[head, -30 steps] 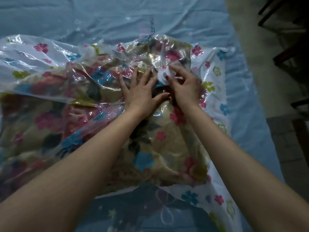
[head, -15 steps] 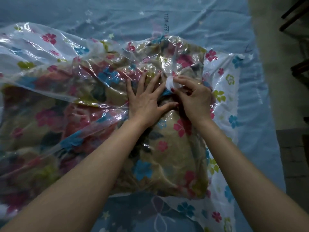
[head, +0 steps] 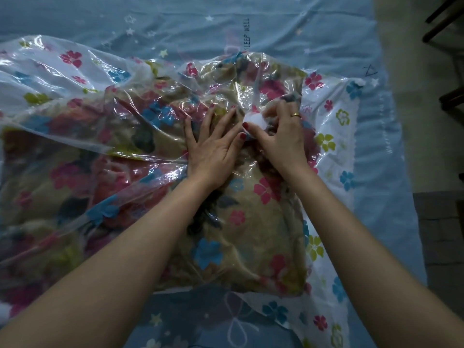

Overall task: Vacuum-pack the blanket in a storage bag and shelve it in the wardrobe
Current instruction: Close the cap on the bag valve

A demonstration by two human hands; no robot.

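Observation:
A clear storage bag (head: 334, 121) printed with coloured flowers lies across the bed, and a folded tan floral blanket (head: 251, 234) fills it. My left hand (head: 213, 144) lies flat with spread fingers on the plastic over the blanket. Just to its right, my right hand (head: 283, 136), with a gold ring, curls its thumb and fingers round the small white valve cap (head: 254, 121) on top of the bag. The plastic around the valve is wrinkled and puckered.
The bag rests on a light blue bedsheet (head: 200, 28) with stars and the words "SLEEP WELL". To the right, past the bed's edge, is a beige floor (head: 414, 121) with dark furniture legs (head: 442, 23) at the top right.
Both hands stay at the same spot on the bag, left pressing flat, right working the white valve cap. The view has shifted so that the bag sits further right and lower.

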